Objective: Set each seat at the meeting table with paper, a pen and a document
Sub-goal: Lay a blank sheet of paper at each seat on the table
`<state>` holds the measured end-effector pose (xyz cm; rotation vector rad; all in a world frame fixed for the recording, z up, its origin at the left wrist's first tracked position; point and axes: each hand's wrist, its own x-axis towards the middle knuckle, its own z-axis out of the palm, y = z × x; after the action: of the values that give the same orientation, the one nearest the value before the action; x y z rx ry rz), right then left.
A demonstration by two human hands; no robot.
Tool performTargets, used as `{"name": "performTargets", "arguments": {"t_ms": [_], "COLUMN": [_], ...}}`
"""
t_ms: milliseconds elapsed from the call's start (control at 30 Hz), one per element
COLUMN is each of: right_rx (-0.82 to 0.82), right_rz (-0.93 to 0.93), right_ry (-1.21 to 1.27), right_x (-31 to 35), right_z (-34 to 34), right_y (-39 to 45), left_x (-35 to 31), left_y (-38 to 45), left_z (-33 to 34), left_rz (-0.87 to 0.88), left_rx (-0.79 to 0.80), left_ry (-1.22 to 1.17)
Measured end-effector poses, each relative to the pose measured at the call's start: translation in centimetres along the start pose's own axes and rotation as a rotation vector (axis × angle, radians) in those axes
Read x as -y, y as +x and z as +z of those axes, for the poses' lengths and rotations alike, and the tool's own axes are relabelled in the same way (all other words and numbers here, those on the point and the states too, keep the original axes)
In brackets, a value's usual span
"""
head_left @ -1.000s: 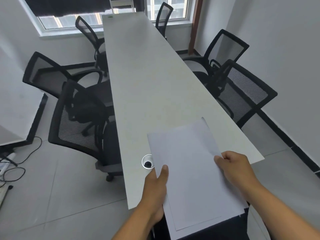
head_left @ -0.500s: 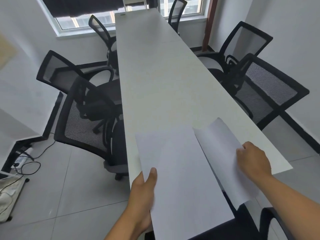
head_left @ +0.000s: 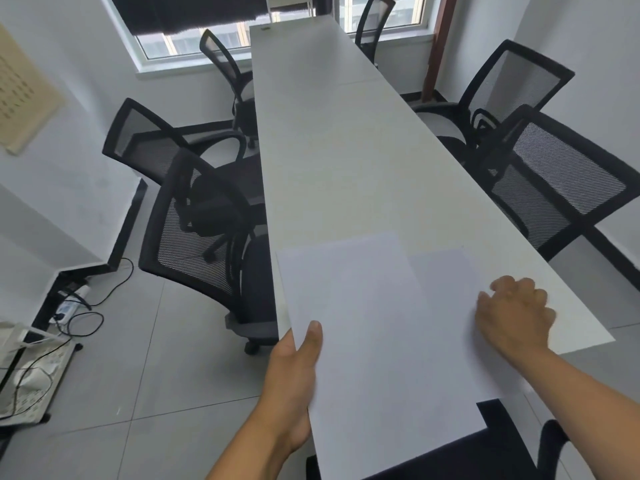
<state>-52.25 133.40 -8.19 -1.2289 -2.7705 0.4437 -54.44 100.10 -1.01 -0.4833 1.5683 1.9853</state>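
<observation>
The left hand [head_left: 294, 379] pinches the left edge of a white paper stack [head_left: 374, 358], held over the tabletop [head_left: 346, 150] near end, long axis running along the table. The right hand [head_left: 516, 317], fingers relaxed, rests on a second sheet [head_left: 446, 271] lying flat at the near right corner, long axis likewise.

Black-blinded window [head_left: 194, 26], beige perforated panel [head_left: 24, 88] on left wall, cables [head_left: 86, 306] on grey tiled floor [head_left: 138, 393]

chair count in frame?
6, plus maybe a seventh. Left of the table: near chair, middle chair, far chair. Right: near chair, middle chair, far chair. A dark chair part shows bottom right.
</observation>
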Motion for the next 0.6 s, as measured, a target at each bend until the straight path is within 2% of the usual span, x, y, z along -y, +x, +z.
{"name": "performTargets", "arguments": {"t_ms": [133, 233, 367, 600], "right_rx": [0.326, 0.528, 0.501, 0.391], "right_rz": [-0.097, -0.063, 0.037, -0.003], "right_ry": [0.628, 0.788, 0.975, 1.075], "right_x": [4.3, 6.6, 9.0, 13.6], "right_z": [-5.5, -9.3, -14.0, -19.9], "right_y": [-5.6, -10.1, -14.5, -20.9], "left_x": [-1.4, -3.4, -6.9, -12.3], "left_y": [-1.8, -4.5, -8.9, -14.3], "left_z": [0.3, 0.3, -0.4, -4.0], "left_rz": [0.024, 0.062, 0.126, 0.186], "left_rx": [0.035, 0.062, 0.094, 0.114], "left_ry": [0.008, 0.036, 0.096, 0.138]}}
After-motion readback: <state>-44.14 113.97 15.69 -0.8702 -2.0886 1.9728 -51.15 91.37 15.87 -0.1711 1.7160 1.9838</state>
